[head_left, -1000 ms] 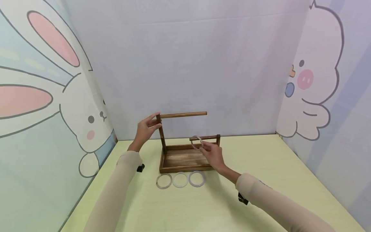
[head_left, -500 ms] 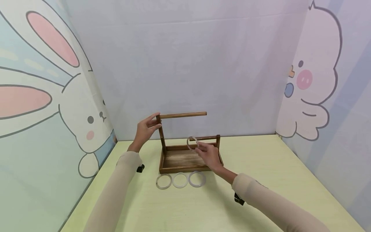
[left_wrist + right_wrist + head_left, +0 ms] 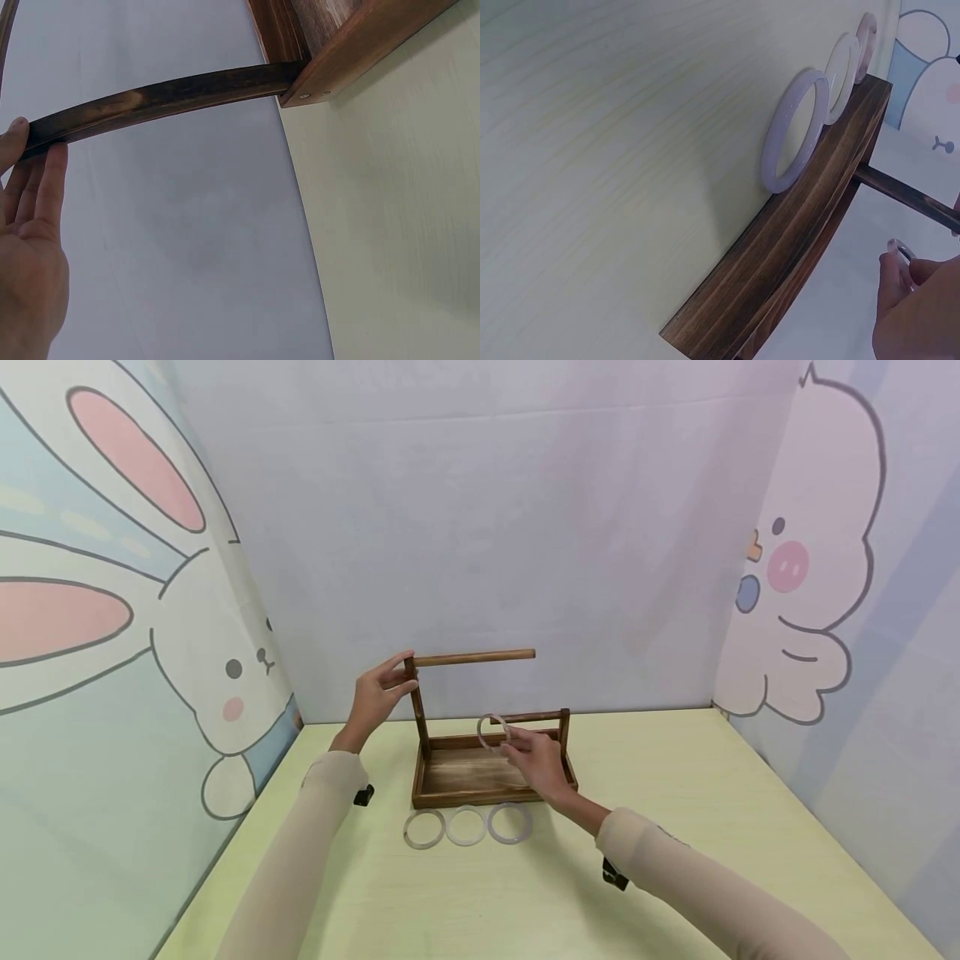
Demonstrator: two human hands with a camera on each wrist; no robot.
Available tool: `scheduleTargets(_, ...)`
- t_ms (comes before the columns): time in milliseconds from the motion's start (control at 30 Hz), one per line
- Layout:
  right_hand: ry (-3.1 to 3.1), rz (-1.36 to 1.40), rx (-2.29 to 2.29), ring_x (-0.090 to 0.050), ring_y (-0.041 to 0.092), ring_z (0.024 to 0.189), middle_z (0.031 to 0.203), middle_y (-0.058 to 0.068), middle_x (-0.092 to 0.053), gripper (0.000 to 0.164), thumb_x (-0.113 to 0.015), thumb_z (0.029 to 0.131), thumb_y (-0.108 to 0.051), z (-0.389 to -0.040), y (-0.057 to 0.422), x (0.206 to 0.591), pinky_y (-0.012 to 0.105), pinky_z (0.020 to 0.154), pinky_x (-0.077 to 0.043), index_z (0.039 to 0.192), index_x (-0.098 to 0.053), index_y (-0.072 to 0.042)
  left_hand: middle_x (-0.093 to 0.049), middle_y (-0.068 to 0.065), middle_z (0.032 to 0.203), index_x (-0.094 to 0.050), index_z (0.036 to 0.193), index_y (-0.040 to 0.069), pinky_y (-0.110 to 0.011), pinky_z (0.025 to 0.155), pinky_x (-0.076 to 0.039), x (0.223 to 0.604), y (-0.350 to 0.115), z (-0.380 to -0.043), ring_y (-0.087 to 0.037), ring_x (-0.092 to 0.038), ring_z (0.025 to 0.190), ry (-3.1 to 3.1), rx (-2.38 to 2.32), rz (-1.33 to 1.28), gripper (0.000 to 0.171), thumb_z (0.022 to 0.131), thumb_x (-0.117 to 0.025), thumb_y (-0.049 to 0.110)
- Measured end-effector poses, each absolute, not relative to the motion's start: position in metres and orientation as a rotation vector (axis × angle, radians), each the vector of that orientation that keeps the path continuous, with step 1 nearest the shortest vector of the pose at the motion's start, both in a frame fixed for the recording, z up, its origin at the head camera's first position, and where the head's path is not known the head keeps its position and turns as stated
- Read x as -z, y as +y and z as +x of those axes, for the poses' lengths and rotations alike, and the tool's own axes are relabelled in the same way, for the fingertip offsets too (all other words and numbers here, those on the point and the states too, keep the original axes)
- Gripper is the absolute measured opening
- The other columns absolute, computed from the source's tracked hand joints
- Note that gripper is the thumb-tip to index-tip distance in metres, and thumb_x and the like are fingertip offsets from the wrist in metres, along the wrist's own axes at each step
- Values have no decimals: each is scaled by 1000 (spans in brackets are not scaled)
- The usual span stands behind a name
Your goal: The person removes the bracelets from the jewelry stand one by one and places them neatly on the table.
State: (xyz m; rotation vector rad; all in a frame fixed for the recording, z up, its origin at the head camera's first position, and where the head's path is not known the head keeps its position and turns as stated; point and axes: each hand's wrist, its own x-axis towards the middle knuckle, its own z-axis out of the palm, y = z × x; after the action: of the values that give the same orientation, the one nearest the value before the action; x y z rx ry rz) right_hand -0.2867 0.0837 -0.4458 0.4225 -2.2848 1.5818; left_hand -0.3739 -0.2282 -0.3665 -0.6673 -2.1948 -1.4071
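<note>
A dark wooden stand (image 3: 480,797) has a tray base, a tall left post (image 3: 172,96) with an upper bar (image 3: 476,657), and a short right post with a lower bar (image 3: 528,717). My left hand (image 3: 377,695) holds the tall post near its top, thumb and fingers on either side. With my right hand (image 3: 536,762) I pinch a pale bangle (image 3: 480,735), upright at the lower bar's free end. Whether the bar passes through it I cannot tell. In front of the tray lie a brownish-white bangle (image 3: 424,847), a white bangle (image 3: 467,843) and a lavender bangle (image 3: 773,150).
The stand is on a pale yellow-green table (image 3: 480,902) with a plain cloth backdrop (image 3: 480,543) behind it. Side panels carry a cartoon rabbit (image 3: 202,668) at left and a cartoon chick (image 3: 817,527) at right.
My right hand has moved slightly left with the bangle, from along the lower bar to its free end. My left hand has stayed on the tall post, and the three table bangles are unmoved.
</note>
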Motion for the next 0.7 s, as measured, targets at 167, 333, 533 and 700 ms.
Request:
scheduleTargets(167,-2291,412,-1600,-79,26,82,101,15,-79,35,-77,94,-4,-285,84,446,33,72,-64,129,-72,-2,-71,-17,129,-63,146,24,-37,93,-59,367,-228,-373,-32,-71,115,-2194,1396,-673,59,93,-78,3)
scheduleTargets(333,-2283,419,-1608,-79,30,83,100,17,-79,35,-77,94,-2,-282,84,443,33,71,-64,129,-72,-1,-71,-17,129,-63,146,25,-38,94,-59,367,-229,-373,-32,-71,116,-2200,1397,-671,59,93,-77,4)
scheduleTargets(533,-2281,445,-1578,-79,31,82,100,17,-79,38,-77,93,-2,-279,86,443,33,68,-64,130,-70,2,-71,-17,128,-63,146,25,-36,93,-59,366,-229,-373,-32,-72,114,-2200,1402,-667,59,93,-77,3)
scheduleTargets(700,-2319,429,-1573,-78,35,85,101,15,-79,40,-78,94,-6,-275,91,443,31,69,-64,133,-70,-1,-71,-18,127,-64,145,26,-31,92,-59,366,-229,-373,-31,-72,113,-2194,1398,-675,59,93,-78,3)
